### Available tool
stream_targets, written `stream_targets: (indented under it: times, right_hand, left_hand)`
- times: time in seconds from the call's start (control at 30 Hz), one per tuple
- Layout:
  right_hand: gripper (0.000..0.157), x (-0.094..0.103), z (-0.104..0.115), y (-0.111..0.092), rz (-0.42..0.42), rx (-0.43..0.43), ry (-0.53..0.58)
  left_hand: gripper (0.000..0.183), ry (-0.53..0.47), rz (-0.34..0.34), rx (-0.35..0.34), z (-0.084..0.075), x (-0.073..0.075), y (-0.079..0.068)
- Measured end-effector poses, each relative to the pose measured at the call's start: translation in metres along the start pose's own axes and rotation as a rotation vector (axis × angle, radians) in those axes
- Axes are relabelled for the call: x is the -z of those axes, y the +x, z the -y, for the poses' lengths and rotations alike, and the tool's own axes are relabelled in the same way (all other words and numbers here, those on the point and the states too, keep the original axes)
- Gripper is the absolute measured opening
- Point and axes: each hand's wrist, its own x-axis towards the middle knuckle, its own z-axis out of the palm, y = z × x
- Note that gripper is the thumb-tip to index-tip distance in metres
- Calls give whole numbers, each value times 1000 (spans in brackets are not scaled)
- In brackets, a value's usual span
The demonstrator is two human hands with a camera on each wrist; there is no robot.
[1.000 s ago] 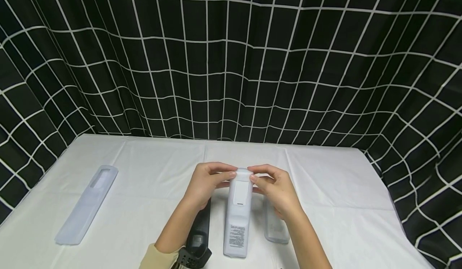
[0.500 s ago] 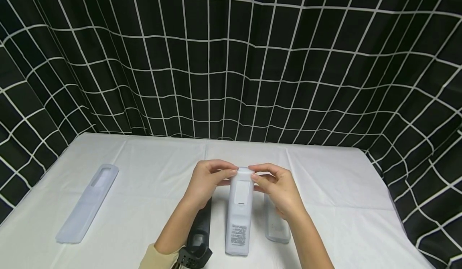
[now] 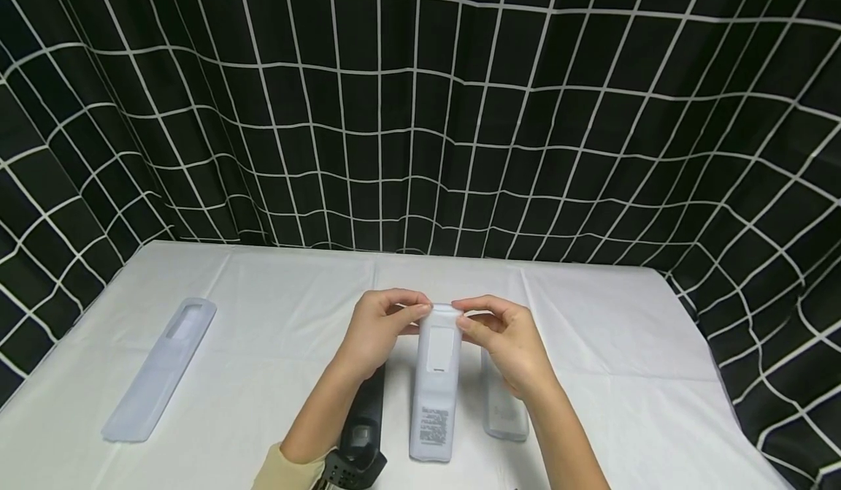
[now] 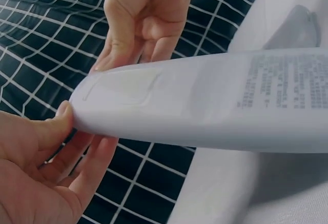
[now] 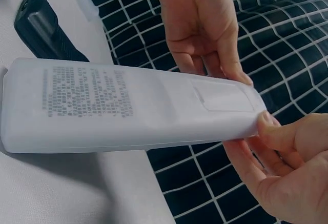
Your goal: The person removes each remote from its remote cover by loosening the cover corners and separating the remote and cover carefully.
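Note:
A white remote control [image 3: 435,395] in a translucent sleeve lies back side up, its printed label towards me and its battery lid further away. My left hand [image 3: 377,329] pinches the far left corner, thumb on top. At the far right corner my right hand [image 3: 506,340] pinches the same end between thumb and fingers. Both wrist views show the fingertips at the rounded end of the remote control [image 4: 169,101], with some fingers under it. In the right wrist view, its label [image 5: 87,92] shows through the sleeve.
A pale translucent remote sleeve [image 3: 160,373] with a cut-out window lies at the left of the white table [image 3: 276,285]. A black remote-like device [image 3: 361,420] lies beside my left forearm. Another translucent, flat long case [image 3: 504,410] lies partly behind my right hand. Black gridded curtain [image 3: 420,110] surrounds the table.
The far end of the sleeve looks slightly changed under my fingertips. Both hands keep their pinch and have shifted only a little away from me.

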Motion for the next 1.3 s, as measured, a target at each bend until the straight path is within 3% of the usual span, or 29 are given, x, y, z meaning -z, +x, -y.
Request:
stream_targets:
  times: [0.6,1.3]
  right_hand:
    - [22,1,1,-3,-15,96,-71]
    - [13,9,-1,-4,60,172,-78]
  left_hand:
    - [15,-47,-99,-15,-3,-9,-5]
    - [16,-120,-77,-3,-2,-6,-6]
